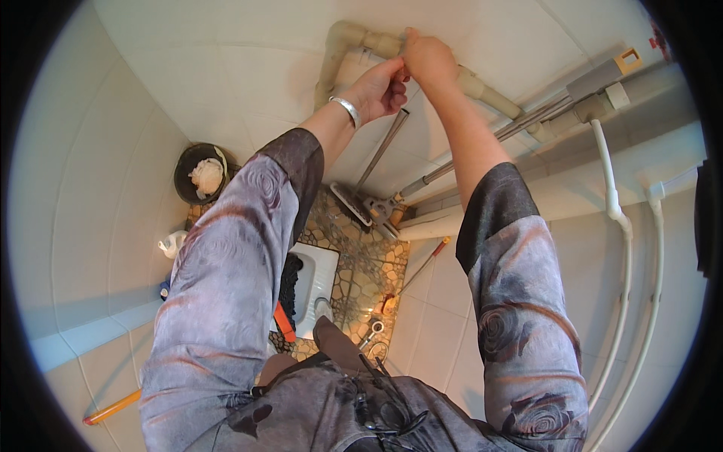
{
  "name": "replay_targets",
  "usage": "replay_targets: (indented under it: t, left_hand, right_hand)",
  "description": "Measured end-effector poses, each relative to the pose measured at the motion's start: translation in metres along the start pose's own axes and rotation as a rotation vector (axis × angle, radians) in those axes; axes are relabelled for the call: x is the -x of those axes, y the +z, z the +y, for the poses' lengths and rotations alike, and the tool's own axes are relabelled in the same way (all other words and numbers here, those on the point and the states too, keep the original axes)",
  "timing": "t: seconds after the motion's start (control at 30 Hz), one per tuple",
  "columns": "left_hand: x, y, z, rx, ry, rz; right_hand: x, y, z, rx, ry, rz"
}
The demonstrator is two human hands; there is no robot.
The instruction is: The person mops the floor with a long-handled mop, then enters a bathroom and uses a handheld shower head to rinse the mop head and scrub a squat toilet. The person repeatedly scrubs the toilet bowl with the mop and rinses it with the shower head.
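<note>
A beige plastic pipe [381, 44] with an elbow [345, 35] runs along the tiled wall ahead of me. My right hand [430, 61] is raised to it and covers part of its length, fingers bent and mostly hidden. Just below and to the left, my left hand [379, 95], with a silver bracelet [345, 111] at the wrist, has its fingers curled. Its thumb and fingertips meet the right hand's fingers. Whatever is between the two hands is too small and covered to make out.
Below are a squat toilet [322, 268], a floor brush [351, 204], a grey-headed mop [381, 212] leaning across the right wall, and a dark bucket [192, 164] holding crumpled white material. White pipes [610, 186] run down the right wall. An orange handle [113, 407] lies at lower left.
</note>
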State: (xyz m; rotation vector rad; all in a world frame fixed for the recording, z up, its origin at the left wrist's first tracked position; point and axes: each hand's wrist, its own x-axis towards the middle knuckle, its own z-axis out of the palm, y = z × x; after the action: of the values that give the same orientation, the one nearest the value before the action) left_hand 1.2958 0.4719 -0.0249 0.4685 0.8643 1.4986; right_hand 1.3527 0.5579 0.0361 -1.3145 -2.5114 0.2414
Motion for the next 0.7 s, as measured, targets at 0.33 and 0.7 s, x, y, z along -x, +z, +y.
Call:
replay_targets:
  t: [0.33, 0.7]
  left_hand:
    - [0.029, 0.056, 0.059, -1.507, 0.225, 0.371]
    - [-0.008, 0.065, 0.063, -2.138, 0.158, 0.303]
  right_hand:
    - [0.057, 0.059, 0.029, -0.772, -0.174, -0.097]
    - [0.050, 0.045, 0.025, -0.267, -0.148, -0.029]
